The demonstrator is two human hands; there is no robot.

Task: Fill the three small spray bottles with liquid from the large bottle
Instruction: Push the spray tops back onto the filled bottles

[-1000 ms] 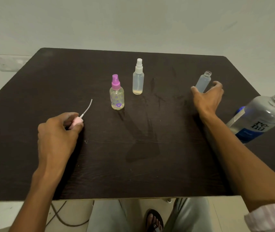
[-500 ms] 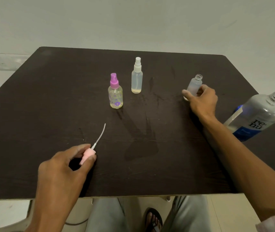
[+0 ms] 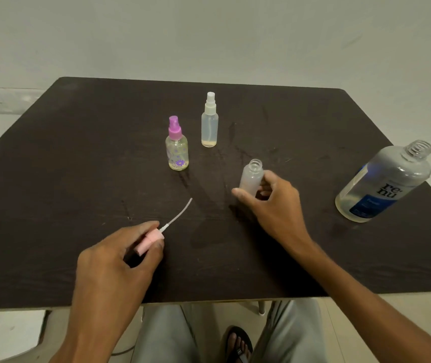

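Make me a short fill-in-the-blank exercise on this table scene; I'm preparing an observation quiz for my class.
1. The right hand holds a small bottle that has no ____.
2. The left hand pinches a ____ spray head.
3. The floral bottle has a ____ sprayer.
4. The large bottle stands at the table's ____ edge.

Missing words: cap; pink; purple; right
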